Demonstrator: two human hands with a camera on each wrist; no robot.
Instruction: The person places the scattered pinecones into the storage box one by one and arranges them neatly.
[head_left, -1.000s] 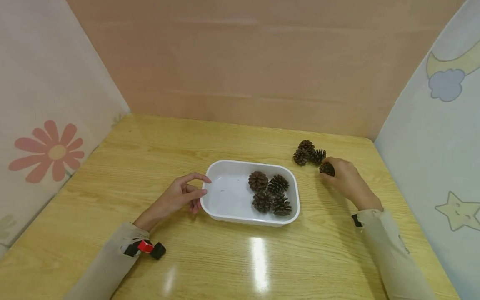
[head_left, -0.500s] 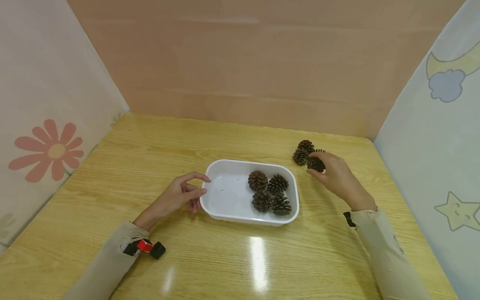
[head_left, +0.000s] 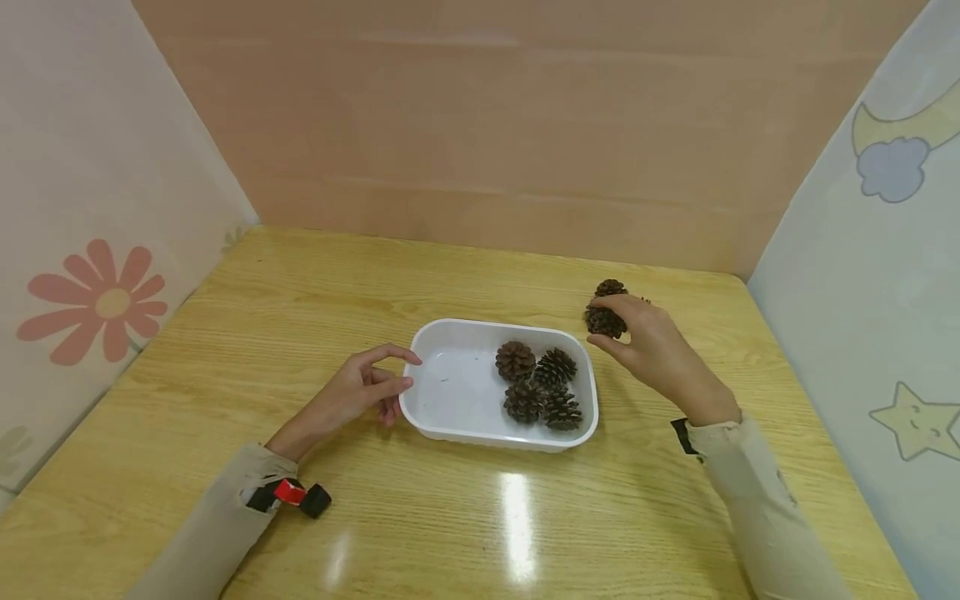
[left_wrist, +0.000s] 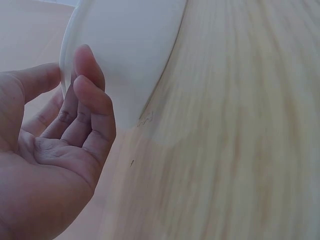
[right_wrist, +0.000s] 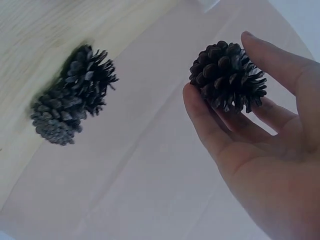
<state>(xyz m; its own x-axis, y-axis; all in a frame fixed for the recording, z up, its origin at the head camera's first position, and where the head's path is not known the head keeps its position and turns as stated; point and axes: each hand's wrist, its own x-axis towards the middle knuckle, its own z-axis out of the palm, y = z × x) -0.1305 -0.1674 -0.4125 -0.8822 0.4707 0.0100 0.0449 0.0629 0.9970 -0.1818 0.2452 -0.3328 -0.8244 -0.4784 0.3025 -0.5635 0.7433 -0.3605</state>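
My right hand [head_left: 663, 358] holds a brown pine cone [right_wrist: 227, 75] between thumb and fingers, level with the far right corner of the white plastic tray. In the head view this cone overlaps the loose pine cones [head_left: 611, 287] at the back, partly hiding them. At the left end of the white tray [head_left: 480, 440], my left hand [head_left: 352, 396] has its thumb and index finger at the rim, the other fingers curled below outside the wall. Several pine cones [head_left: 516, 361] lie together in the tray's right half; its left half shows bare white bottom.
The tray stands on a wood-grain table [head_left: 300, 292]. A tan backdrop [head_left: 480, 125] rises behind it. Printed white panels flank both sides, with a flower [head_left: 112, 304] on the left and a star [head_left: 915, 421] on the right.
My right hand has carried the pine cone leftward, past the front of the loose cones toward the tray. The left hand and the tray have stayed in place.
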